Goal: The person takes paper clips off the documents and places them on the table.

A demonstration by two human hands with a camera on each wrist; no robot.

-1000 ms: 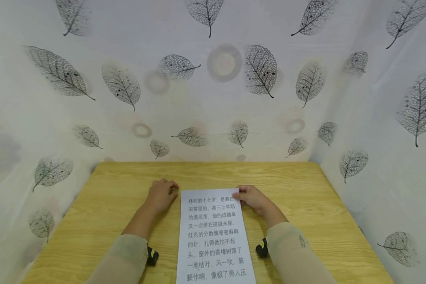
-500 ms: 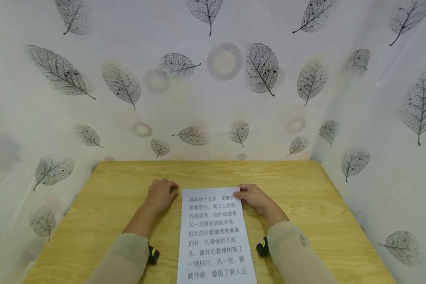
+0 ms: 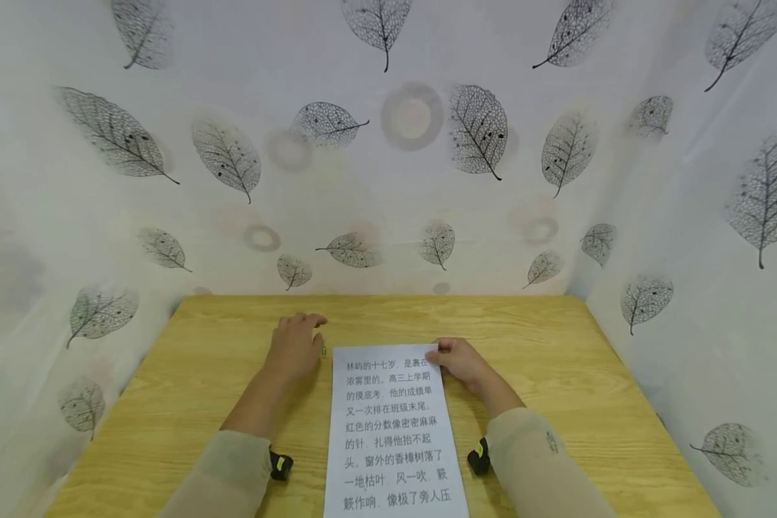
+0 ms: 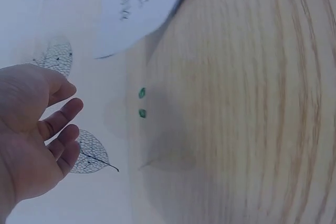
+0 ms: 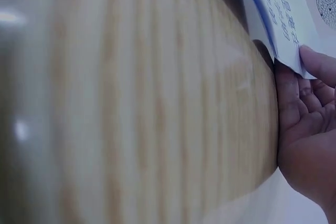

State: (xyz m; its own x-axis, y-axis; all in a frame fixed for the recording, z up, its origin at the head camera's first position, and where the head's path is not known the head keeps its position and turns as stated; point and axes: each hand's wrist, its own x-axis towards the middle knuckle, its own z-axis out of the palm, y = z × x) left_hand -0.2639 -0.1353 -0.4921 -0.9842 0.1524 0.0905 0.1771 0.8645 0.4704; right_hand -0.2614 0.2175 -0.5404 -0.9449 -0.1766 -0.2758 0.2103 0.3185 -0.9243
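A sheet of paper (image 3: pixel 391 424) printed with large Chinese characters lies on the wooden table, running off the bottom of the head view. My right hand (image 3: pixel 462 363) pinches its upper right corner, thumb on top and fingers beneath; the right wrist view shows the paper (image 5: pixel 283 30) raised slightly there. Left of the sheet, my left hand (image 3: pixel 293 349) holds nothing, its fingers loosely bent and apart. Between this hand and the paper's upper left corner is a tiny green item (image 3: pixel 324 351). The left wrist view shows two small green spots (image 4: pixel 142 103) on the table, too small to identify.
Wood-grain table (image 3: pixel 544 345) surrounds the paper. A pale curtain (image 3: pixel 362 180) with a leaf print stands behind it and at both sides. Black devices with yellow marks, one a wrist camera (image 3: pixel 281 466), sit at both wrists.
My left hand has moved slightly away from me and its fingers have spread, uncovering the tiny green item. My right hand keeps its pinch on the paper's corner.
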